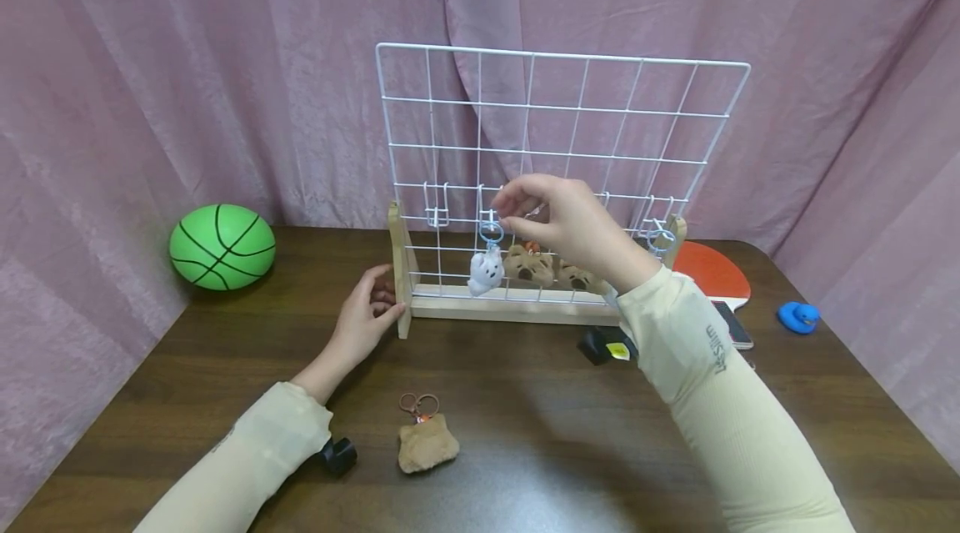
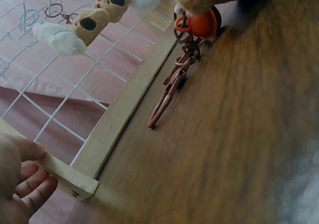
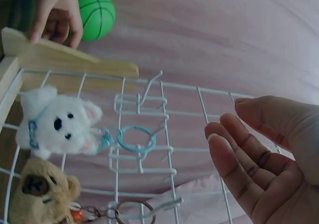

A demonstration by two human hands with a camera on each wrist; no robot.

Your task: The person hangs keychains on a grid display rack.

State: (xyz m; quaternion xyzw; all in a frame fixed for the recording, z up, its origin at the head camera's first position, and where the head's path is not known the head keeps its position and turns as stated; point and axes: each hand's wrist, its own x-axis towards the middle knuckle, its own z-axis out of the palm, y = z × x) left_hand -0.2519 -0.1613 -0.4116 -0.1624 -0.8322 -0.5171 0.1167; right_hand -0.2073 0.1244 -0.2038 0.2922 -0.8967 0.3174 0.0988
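Observation:
My left hand (image 1: 360,318) grips the wooden side stand (image 1: 401,287) of a white wire grid rack (image 1: 555,154), thumb in front and fingers behind. In the right wrist view a white plush dog keychain (image 3: 62,123) hangs by its light blue ring (image 3: 136,139) from a wire hook. Beside that ring is my right hand (image 1: 562,224), thumb and fingers apart with nothing between them. Brown plush bear keychains (image 1: 529,266) hang along the same row, partly behind my right wrist. On the table in front lies another brown plush keychain (image 1: 427,443) with a copper-coloured ring.
A green ball (image 1: 222,247) sits at the back left. Toward the right are a red paddle (image 1: 712,270), a phone (image 1: 733,324) and a blue rubber duck (image 1: 799,317). Another white hook (image 1: 437,208) hangs on the grid left of the dog. Pink curtains (image 1: 300,82) stand behind.

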